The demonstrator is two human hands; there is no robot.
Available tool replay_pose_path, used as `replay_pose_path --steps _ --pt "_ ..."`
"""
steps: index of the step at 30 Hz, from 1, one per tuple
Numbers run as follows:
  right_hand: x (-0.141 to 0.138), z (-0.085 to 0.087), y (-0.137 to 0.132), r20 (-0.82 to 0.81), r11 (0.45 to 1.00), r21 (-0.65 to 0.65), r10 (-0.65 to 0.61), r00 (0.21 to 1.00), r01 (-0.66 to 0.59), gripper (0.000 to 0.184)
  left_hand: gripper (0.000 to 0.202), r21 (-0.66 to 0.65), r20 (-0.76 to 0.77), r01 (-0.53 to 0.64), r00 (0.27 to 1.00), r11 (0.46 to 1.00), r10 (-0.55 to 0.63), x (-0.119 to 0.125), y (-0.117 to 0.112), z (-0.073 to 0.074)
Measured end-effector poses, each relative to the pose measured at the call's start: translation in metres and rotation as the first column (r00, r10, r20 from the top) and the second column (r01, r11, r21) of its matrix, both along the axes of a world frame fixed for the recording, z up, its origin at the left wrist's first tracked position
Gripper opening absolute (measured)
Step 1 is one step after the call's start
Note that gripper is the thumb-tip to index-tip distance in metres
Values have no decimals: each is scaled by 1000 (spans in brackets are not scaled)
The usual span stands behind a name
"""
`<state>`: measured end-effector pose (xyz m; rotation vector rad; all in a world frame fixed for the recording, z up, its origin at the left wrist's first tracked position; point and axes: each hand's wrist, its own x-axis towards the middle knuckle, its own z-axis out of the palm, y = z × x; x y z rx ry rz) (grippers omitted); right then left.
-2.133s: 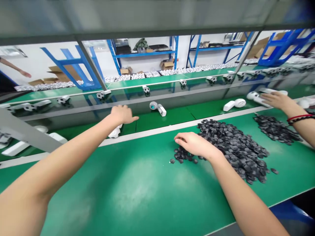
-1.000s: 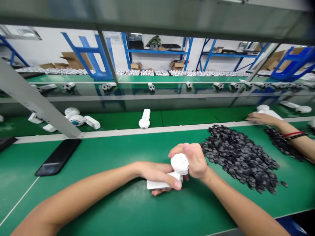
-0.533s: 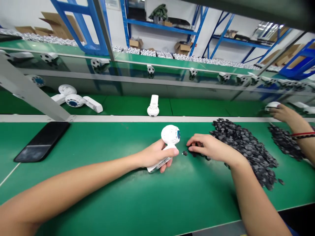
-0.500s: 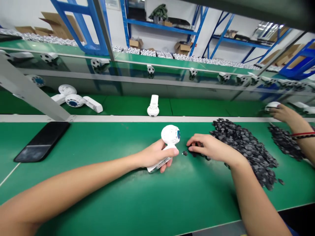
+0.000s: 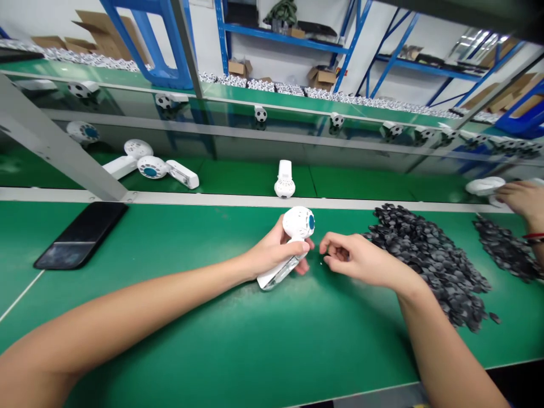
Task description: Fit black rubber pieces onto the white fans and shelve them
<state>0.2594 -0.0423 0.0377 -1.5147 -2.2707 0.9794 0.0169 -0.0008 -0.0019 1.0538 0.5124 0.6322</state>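
In my left hand [image 5: 276, 252] is a white handheld fan [image 5: 298, 222], gripped by its handle. Its round, slotted head points up and a blue disc faces right. The lower handle looks partly clear and tilts down to the left. Just right of the fan, apart from it, my right hand [image 5: 351, 255] hovers low over the green table with fingers curled together. A dark bit shows between thumb and fingertips, too small to make out. Beyond that hand lies a heap of small flat black pieces [image 5: 425, 255].
A black phone [image 5: 80, 235] lies at left. Behind the metal rail, a white fan [image 5: 284, 180] and several more fans [image 5: 153, 168] rest on the green belt. Football-patterned fans line the ledge above. At right, another person's hand [image 5: 521, 198] is by a white fan, near a second black heap [image 5: 505, 246].
The loose black pieces under my right hand no longer show on the table, and its fingers have curled in. The fan in my left hand has turned slightly. The view shifted a little.
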Motion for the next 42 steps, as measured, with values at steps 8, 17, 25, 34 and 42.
replay_pose_path --steps 8,17,25,34,42 --pt "-11 0 -5 -300 966 -15 -251 920 259 27 75 -12 37 -127 991 992 128 5 13 -2" --pt "-40 -22 -1 -423 921 66 -321 847 383 24 57 39 -176 -88 980 995 93 5 13 -11" --pt "-54 -36 1 -448 886 170 -321 835 432 30 91 241 -261 -56 958 969 121 0 5 1" --pt "-53 -49 5 -334 871 300 -287 898 389 30 82 154 -201 -29 978 988 60 0 3 -1" --pt "-54 -40 6 -452 925 183 -221 864 332 54 78 186 -243 37 970 982 9 -2 4 1"
